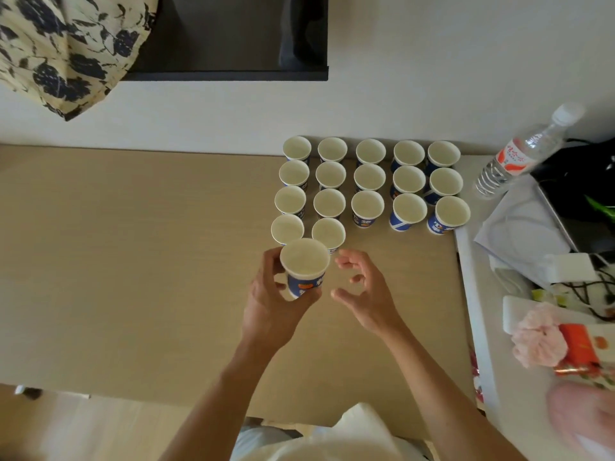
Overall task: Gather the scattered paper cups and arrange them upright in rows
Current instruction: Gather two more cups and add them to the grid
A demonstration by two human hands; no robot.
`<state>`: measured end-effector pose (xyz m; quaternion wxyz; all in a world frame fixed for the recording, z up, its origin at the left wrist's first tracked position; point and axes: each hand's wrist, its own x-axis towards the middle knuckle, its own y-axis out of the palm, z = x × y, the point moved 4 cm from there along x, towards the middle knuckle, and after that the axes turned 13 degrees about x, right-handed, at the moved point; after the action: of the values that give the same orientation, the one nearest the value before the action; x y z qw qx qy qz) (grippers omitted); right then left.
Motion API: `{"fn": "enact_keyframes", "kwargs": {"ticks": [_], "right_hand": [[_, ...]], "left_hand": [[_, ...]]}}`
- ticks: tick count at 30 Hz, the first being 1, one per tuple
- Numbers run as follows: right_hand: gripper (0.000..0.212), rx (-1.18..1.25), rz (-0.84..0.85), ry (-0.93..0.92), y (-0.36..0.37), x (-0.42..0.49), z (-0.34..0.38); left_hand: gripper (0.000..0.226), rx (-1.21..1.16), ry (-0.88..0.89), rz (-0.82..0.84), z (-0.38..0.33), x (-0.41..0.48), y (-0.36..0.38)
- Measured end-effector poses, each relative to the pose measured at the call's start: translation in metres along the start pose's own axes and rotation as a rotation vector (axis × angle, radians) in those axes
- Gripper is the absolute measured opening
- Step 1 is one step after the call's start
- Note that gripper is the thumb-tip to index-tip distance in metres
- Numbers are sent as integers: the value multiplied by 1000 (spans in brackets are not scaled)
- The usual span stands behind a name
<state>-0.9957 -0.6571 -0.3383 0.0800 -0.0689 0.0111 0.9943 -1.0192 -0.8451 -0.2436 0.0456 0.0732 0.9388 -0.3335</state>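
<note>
Several blue-and-white paper cups stand upright in rows at the far right of the tan table. The two left columns reach one cup nearer to me than the others, ending at a cup. My left hand is shut on one more paper cup, held upright just in front of those two columns. My right hand hovers beside it with fingers curled apart and holds nothing.
A clear water bottle leans at the right. A white side surface carries papers, cables, a pink cloth and a red packet. A dark shelf and patterned fabric lie beyond the table.
</note>
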Motion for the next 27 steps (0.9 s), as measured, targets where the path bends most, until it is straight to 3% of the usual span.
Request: {"fn": "enact_keyframes", "kwargs": {"ticks": [3,14,18,27], "right_hand": [[81,-81,157,-47,-4,-11,30],[74,-45,32,-86,-28,-9,45],[67,27,-137,-90,-38,-2,25],[59,-20,-396,89,-47,42,-48]], "left_hand": [[65,19,23,72,-12,11,15],[68,6,80,273,-36,21,49],[83,63,8,271,-24,16,45],[64,60,-160,180,13,0,26]]}}
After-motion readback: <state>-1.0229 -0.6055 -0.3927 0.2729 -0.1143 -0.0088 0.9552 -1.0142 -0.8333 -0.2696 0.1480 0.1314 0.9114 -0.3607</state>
